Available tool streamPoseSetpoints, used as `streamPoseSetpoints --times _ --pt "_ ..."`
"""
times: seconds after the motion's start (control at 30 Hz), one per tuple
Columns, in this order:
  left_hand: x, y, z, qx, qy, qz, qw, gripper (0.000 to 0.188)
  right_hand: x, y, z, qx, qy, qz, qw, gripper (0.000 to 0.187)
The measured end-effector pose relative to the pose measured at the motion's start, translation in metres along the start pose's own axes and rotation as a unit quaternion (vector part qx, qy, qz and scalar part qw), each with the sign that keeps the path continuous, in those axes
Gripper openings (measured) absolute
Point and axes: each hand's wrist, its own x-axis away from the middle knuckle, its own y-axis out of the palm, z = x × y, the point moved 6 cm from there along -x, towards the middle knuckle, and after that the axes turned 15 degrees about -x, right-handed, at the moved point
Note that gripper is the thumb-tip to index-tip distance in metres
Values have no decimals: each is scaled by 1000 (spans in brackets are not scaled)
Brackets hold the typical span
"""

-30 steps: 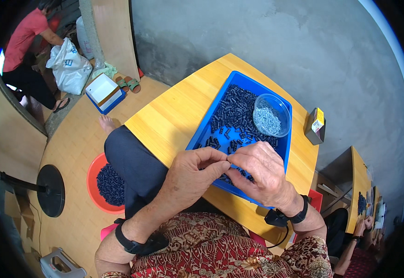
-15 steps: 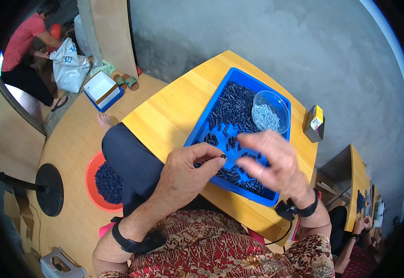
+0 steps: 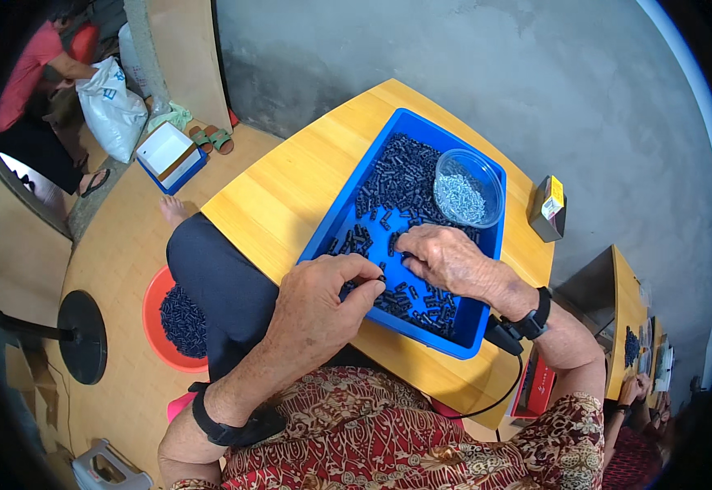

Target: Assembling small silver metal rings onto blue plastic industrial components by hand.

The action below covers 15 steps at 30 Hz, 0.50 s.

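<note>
A blue tray (image 3: 346, 214) lies on the wooden table, holding many small black cylindrical parts (image 3: 398, 175). My left hand (image 3: 317, 306) hovers over its near left edge, thumb and forefinger pinched on one small black part (image 3: 382, 278). Down in the middle of the tray is my right hand (image 3: 447, 260), its fingers curled and closed at the tips around a small black part (image 3: 393, 242); the palm side is hidden. Beyond that hand, a clear round tub (image 3: 493, 211) of small silvery screws (image 3: 459, 198) stands inside the tray on the heap.
An orange basin (image 3: 153, 327) of black parts sits on the floor left of my leg. On the table's right edge is a dark box with a yellow top (image 3: 550, 208). A person (image 3: 33, 90) handles a white sack at far left; another person's hands (image 3: 634, 388) work at lower right.
My right hand has come down and left into the tray, its fingers closing among the black parts. My left hand keeps its pinch. The view has shifted slightly.
</note>
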Motion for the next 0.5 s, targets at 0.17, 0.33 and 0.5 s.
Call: streamPoseSetpoints --times 0.17,0.33,0.5 --pt "0 1 -2 4 -1 -11 1000 17 2 8 1 15 -7 -6 1000 16" --pt "-1 1 -2 3 -2 -19 1000 17 5 5 4 -34 -19 35 999 16" --pt "-1 2 -5 24 -15 -25 999 16 8 -11 9 -92 54 68 992 14"
